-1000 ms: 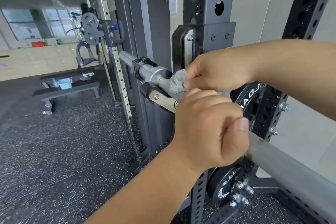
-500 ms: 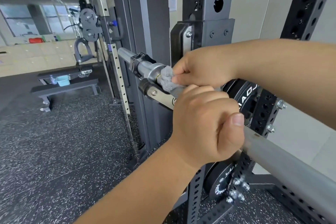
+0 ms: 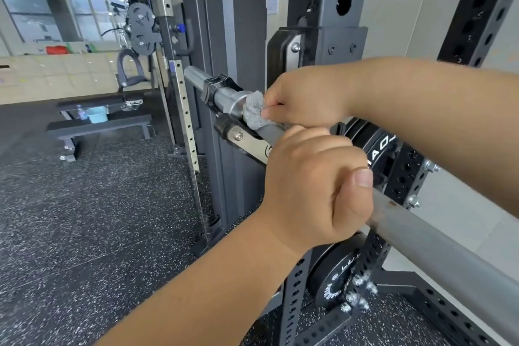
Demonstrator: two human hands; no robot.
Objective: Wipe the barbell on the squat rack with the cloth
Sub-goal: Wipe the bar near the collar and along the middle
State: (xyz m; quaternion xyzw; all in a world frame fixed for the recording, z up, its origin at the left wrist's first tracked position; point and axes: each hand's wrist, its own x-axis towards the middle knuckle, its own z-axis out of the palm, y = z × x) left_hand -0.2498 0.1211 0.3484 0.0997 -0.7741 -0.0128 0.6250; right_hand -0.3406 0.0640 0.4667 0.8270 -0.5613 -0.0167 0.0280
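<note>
Grey cloth [image 3: 254, 111] edged toward chrome sleeve [image 3: 224, 93], pinched in right hand [image 3: 306, 98], left hand [image 3: 314, 191] gripping matte barbell [image 3: 449, 250]

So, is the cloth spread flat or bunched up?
Bunched up: the right hand pinches the cloth as a grey wad against the barbell.

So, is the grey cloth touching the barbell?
Touching. The head view shows the right hand pinching the cloth against the barbell shaft, no gap visible.
</note>
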